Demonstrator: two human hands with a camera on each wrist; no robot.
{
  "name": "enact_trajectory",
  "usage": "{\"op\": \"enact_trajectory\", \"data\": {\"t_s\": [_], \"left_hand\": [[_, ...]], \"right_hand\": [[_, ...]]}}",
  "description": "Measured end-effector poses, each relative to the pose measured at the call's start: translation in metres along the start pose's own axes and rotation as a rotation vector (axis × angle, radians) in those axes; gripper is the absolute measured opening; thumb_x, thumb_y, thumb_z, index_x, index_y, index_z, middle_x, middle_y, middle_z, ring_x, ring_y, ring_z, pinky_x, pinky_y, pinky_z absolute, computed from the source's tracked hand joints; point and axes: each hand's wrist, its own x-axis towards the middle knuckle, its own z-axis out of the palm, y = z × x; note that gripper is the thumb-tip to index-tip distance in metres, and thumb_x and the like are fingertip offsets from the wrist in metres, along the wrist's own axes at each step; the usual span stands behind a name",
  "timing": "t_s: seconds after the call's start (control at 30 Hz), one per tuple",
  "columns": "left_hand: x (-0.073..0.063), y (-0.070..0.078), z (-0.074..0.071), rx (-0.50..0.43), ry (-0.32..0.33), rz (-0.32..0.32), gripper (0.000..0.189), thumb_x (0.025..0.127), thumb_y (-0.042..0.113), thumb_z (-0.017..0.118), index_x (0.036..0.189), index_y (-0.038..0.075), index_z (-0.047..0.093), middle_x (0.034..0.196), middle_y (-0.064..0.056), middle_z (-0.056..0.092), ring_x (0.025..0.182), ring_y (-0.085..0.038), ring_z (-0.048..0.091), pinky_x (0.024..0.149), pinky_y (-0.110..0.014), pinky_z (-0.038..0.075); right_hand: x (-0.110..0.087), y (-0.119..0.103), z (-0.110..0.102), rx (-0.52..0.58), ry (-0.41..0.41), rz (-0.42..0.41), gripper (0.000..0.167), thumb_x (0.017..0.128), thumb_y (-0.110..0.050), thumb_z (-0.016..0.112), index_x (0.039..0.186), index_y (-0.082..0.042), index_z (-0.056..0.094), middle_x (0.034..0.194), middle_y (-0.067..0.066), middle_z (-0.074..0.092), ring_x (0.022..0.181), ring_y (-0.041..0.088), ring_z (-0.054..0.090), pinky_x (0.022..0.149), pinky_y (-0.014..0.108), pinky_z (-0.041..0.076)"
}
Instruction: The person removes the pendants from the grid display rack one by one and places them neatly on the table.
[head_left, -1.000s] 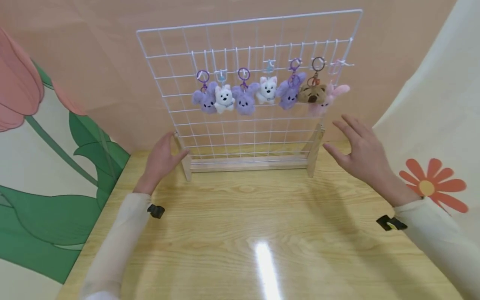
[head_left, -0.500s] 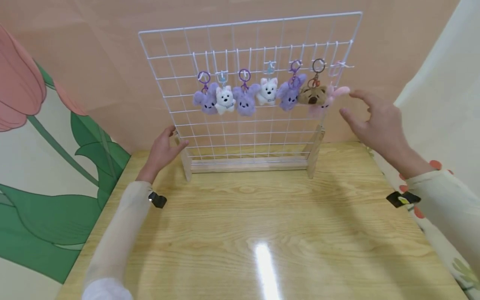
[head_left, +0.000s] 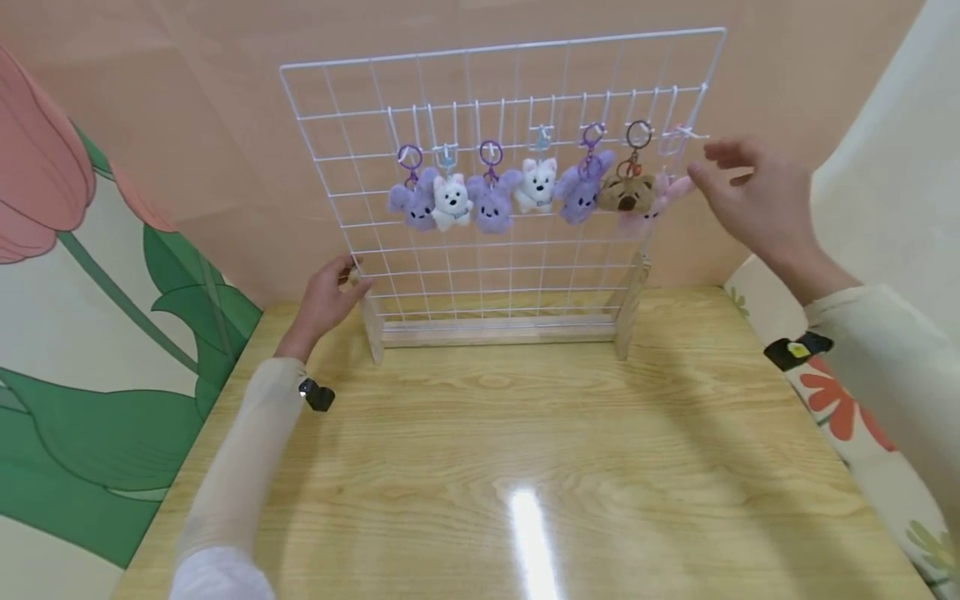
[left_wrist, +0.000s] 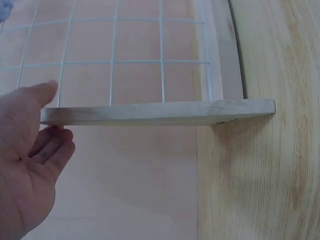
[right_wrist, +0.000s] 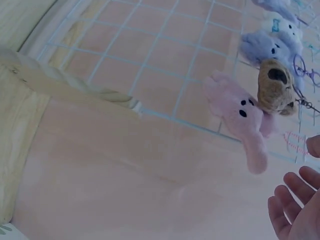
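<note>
My left hand [head_left: 326, 300] is at the left wooden leg [left_wrist: 160, 111] of a white wire grid rack [head_left: 487, 271], thumb on one side and curled fingers on the other. My right hand [head_left: 772, 196] is raised beside the rack's right edge with its fingers loosely bent and nothing between them. Closest to it hangs a pink plush keychain [right_wrist: 235, 107], partly behind a brown bear keychain [head_left: 628, 193]. Farther left along the row hang purple plush keychains [head_left: 491, 204] and white dog keychains [head_left: 537, 183], all on white hooks.
The rack stands at the back of a wood-grain table [head_left: 480, 433], its base bar [head_left: 498, 331] running between two legs. Behind it hangs a peach backdrop [head_left: 187, 150]. A tulip-print cloth [head_left: 97, 375] borders the left, and a flower-print cloth [head_left: 832, 400] the right.
My right hand has risen from beside the lower right of the rack to the level of the hooks. The left fingers have curled in behind the leg. The keychains hang as before.
</note>
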Motion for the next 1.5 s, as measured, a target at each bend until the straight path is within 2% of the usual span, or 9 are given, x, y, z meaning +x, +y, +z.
{"op": "enact_trajectory", "data": {"t_s": [0.07,0.23,0.5,0.6,0.73,0.87,0.97,1.2,1.5], "left_hand": [[0.0,-0.001,-0.001,0.0,0.002,-0.001,0.052,0.101,0.023,0.067,0.142,-0.005,0.052,0.14,-0.029,0.056,0.131,-0.043,0.055,0.113,-0.05,0.046],[0.0,0.001,-0.003,0.004,0.011,-0.008,0.051,0.1,0.022,0.069,0.141,-0.004,0.055,0.133,-0.028,0.062,0.124,-0.042,0.061,0.107,-0.049,0.051],[-0.001,0.0,-0.003,-0.022,0.013,-0.018,0.052,0.099,0.019,0.07,0.142,-0.006,0.054,0.134,-0.028,0.062,0.122,-0.042,0.062,0.104,-0.048,0.053],[-0.001,-0.001,-0.003,-0.03,0.012,-0.02,0.052,0.099,0.017,0.07,0.142,-0.006,0.053,0.132,-0.029,0.062,0.121,-0.042,0.063,0.103,-0.047,0.054],[0.0,-0.001,-0.003,-0.038,0.009,-0.015,0.051,0.099,0.014,0.07,0.142,-0.007,0.053,0.131,-0.03,0.063,0.121,-0.042,0.064,0.102,-0.046,0.055],[0.0,-0.001,-0.002,-0.041,0.008,-0.024,0.051,0.099,0.012,0.07,0.143,-0.007,0.052,0.133,-0.029,0.062,0.122,-0.042,0.063,0.102,-0.045,0.055],[0.0,-0.002,-0.002,-0.037,0.01,-0.029,0.051,0.099,0.011,0.07,0.143,-0.006,0.052,0.134,-0.029,0.062,0.122,-0.041,0.063,0.101,-0.046,0.055],[0.0,0.0,-0.003,-0.045,0.012,-0.01,0.05,0.098,0.007,0.07,0.142,-0.008,0.053,0.133,-0.03,0.062,0.12,-0.042,0.064,0.099,-0.046,0.056],[-0.002,0.002,-0.004,-0.042,0.006,-0.006,0.051,0.098,0.009,0.07,0.142,-0.009,0.052,0.131,-0.031,0.063,0.118,-0.042,0.065,0.098,-0.046,0.057]], "right_hand": [[0.005,-0.003,0.002,0.017,0.012,0.0,0.05,0.097,-0.041,0.067,0.132,-0.005,0.066,0.13,0.012,0.069,0.097,-0.008,0.057,0.082,0.008,0.047],[0.016,-0.008,0.009,0.032,0.043,0.006,0.05,0.096,-0.04,0.07,0.127,-0.002,0.067,0.124,0.012,0.072,0.082,-0.013,0.055,0.071,0.003,0.047],[0.023,-0.012,0.02,0.004,0.114,0.017,0.05,0.094,-0.043,0.073,0.121,-0.001,0.07,0.117,0.014,0.074,0.073,-0.015,0.053,0.068,0.005,0.044],[0.025,-0.013,0.021,0.005,0.124,0.034,0.05,0.093,-0.043,0.074,0.121,-0.001,0.071,0.096,-0.007,0.074,0.071,-0.014,0.052,0.064,0.005,0.044],[0.028,-0.013,0.023,-0.004,0.127,0.048,0.048,0.093,-0.042,0.074,0.12,-0.002,0.072,0.079,-0.029,0.055,0.068,-0.014,0.051,0.062,0.005,0.043],[0.03,-0.012,0.025,-0.017,0.145,0.047,0.042,0.095,-0.038,0.073,0.118,-0.003,0.074,0.089,-0.016,0.07,0.066,-0.014,0.051,0.06,0.003,0.043],[0.031,-0.012,0.025,-0.007,0.163,0.045,0.039,0.096,-0.035,0.071,0.115,-0.002,0.075,0.092,-0.013,0.073,0.065,-0.015,0.052,0.06,0.002,0.043],[0.028,-0.016,0.021,0.031,0.194,0.024,0.037,0.097,-0.034,0.07,0.114,-0.002,0.075,0.07,-0.04,0.05,0.063,-0.015,0.05,0.069,0.008,0.04],[0.021,-0.017,0.021,0.079,0.266,-0.054,0.031,0.096,-0.028,0.07,0.108,-0.002,0.079,0.07,-0.043,0.051,0.065,-0.016,0.052,0.061,0.006,0.041]]}}
